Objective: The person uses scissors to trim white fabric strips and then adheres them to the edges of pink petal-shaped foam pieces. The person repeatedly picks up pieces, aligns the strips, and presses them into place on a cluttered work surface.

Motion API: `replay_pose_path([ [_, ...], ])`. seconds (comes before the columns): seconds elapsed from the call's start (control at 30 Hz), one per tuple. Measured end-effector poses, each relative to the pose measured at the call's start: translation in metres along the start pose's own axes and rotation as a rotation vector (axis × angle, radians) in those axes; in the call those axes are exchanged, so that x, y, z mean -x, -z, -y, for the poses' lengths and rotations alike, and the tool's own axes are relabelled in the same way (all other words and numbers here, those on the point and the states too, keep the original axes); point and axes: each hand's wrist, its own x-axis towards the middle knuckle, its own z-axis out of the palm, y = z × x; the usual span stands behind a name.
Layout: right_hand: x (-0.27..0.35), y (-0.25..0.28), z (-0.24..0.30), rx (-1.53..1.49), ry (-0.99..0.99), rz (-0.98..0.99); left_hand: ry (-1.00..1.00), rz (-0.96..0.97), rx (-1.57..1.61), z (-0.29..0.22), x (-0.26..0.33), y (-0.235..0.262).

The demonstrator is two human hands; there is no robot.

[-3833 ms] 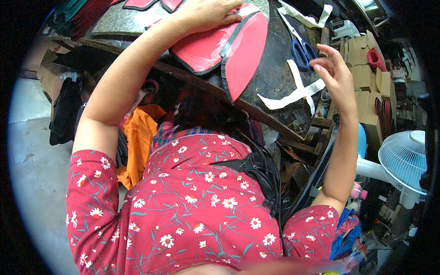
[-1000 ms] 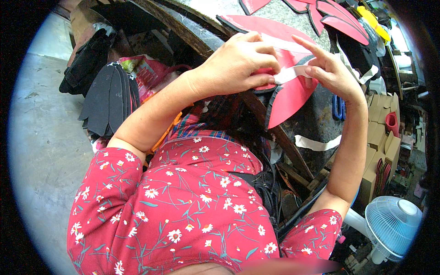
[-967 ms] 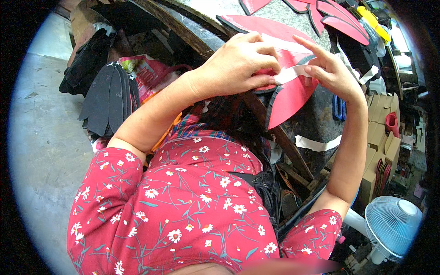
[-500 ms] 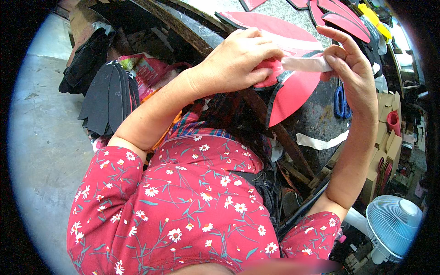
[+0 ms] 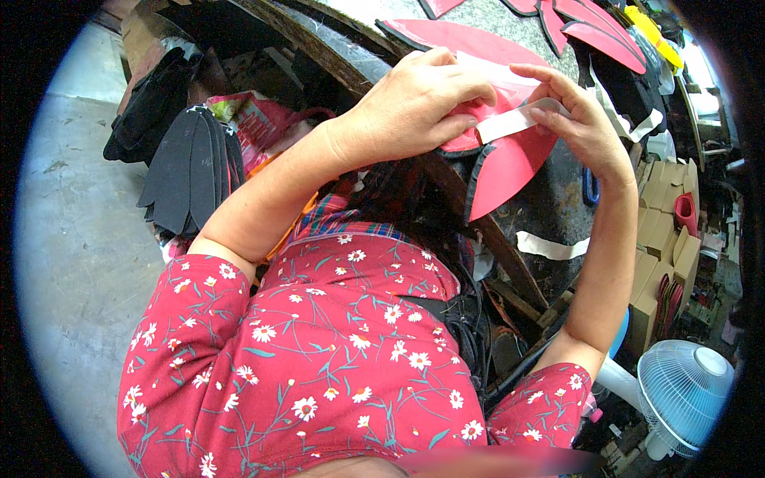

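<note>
At the left of the frame we see a stack of black pieces point(image 5: 191, 171). Upper centre, we've got the left hand point(image 5: 434, 103), its thumb by one end of the white strip point(image 5: 508, 123); whether those fingers grip, we can't tell. Beneath lies the black-edged red piece point(image 5: 510, 179). Right of centre, the right hand point(image 5: 590, 135) pinches the strip's other end.

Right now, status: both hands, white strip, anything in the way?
Right hand pinching white strip. Left hand by strip's other end, grip unclear. Strip over red piece. Blue handle partly behind right wrist, apart from strip.
</note>
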Motion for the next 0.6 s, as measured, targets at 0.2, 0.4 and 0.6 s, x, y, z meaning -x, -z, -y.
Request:
replay_pose_path([
  [0.2,0.0,0.005,0.003,-0.01,-0.122,-0.001,-0.04,0.012,-0.029,-0.001,0.001,0.001],
  [0.4,0.001,0.007,0.027,0.052,-0.125,-0.038,-0.026,0.018,-0.017,0.003,0.001,0.0],
  [0.6,0.005,0.004,0.043,-0.065,-0.002,0.021,-0.029,0.015,-0.03,0.004,0.001,-0.001],
])
